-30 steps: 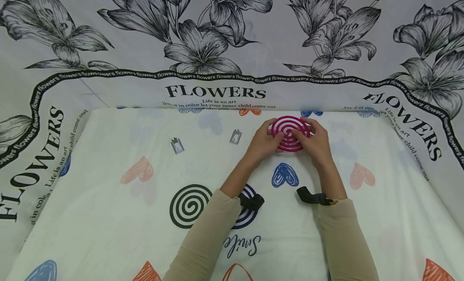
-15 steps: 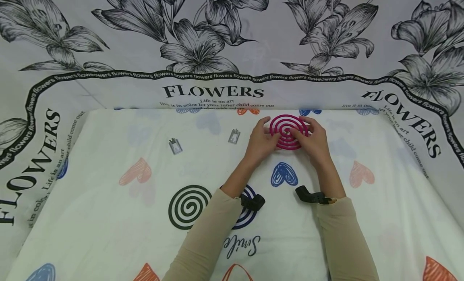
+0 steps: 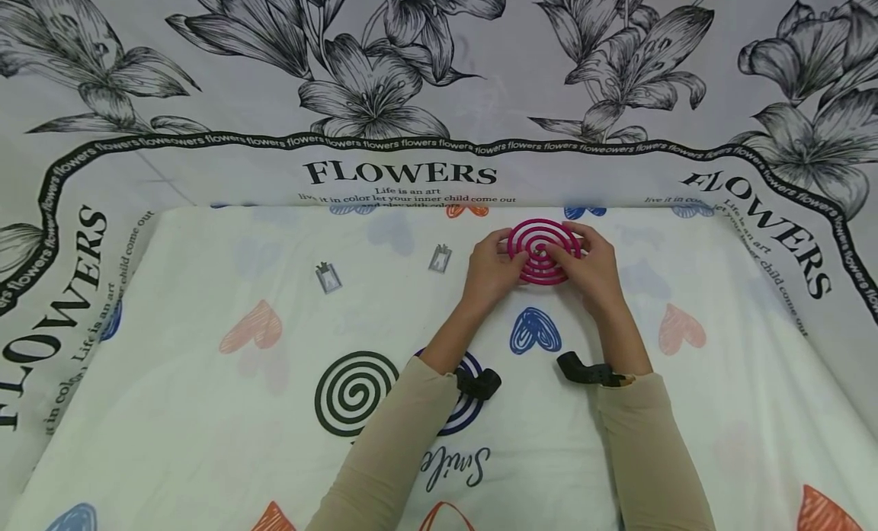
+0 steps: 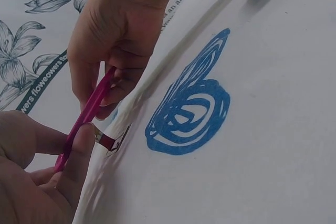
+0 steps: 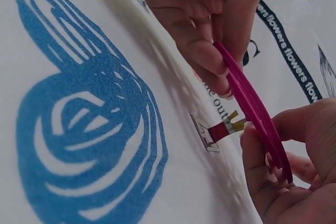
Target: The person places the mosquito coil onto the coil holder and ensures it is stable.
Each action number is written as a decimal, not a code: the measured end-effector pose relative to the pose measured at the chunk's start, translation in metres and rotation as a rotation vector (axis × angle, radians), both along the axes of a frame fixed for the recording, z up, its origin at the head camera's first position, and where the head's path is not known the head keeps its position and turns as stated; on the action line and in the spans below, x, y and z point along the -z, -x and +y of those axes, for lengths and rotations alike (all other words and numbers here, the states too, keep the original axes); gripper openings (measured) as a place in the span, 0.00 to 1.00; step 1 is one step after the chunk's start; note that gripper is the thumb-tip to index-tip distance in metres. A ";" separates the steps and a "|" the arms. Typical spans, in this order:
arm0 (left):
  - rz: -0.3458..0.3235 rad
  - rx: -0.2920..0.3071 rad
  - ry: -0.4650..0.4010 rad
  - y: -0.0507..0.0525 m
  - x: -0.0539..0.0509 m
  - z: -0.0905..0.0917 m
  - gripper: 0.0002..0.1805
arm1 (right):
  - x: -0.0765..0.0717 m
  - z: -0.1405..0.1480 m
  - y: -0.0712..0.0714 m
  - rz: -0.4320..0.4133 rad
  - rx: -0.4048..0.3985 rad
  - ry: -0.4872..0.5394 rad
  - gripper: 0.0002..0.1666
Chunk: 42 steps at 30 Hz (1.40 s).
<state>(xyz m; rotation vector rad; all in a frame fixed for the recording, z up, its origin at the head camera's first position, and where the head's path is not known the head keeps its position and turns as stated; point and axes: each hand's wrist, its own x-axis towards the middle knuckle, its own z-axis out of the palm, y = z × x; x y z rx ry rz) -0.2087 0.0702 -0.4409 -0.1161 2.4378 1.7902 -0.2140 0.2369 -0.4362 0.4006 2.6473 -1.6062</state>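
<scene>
A pink mosquito coil (image 3: 543,270) is pinched between both hands near the far side of the bed-like surface. My left hand (image 3: 491,273) grips its left edge, thumb on top. On the right edge, my right hand (image 3: 595,270) holds it with the thumb close to the centre. Below the coil (image 4: 89,106), a small metal stand (image 4: 106,141) rises from the cloth in the left wrist view. In the right wrist view, the prongs of that stand (image 5: 223,129) reach the middle of the coil (image 5: 257,108); whether they are fitted in it I cannot tell.
Two flat metal stands (image 3: 328,278) lie left of the hands. Nearer, a dark green coil (image 3: 357,353) and a blue coil (image 3: 473,415) rest on the white cloth (image 3: 206,424), partly covered by the left sleeve (image 3: 391,447). A flower-printed sheet (image 3: 261,169) rises behind.
Both hands keep their grip on the pink coil with barely any movement. The whole scene shifts slightly leftward in the head view.
</scene>
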 end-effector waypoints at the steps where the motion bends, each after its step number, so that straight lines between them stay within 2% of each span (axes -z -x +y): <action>1: 0.003 0.002 -0.002 0.000 0.000 0.000 0.30 | 0.000 0.000 0.000 0.000 0.002 0.001 0.38; 15: 0.038 0.017 -0.030 0.003 0.004 0.004 0.28 | -0.001 0.004 0.000 0.002 0.005 0.004 0.39; 32: 0.000 -0.003 -0.018 0.001 0.003 0.001 0.29 | 0.001 0.001 0.001 -0.010 0.001 0.014 0.39; 42: 0.007 -0.003 -0.004 0.001 0.000 0.001 0.29 | 0.000 0.002 0.001 -0.010 -0.009 0.023 0.38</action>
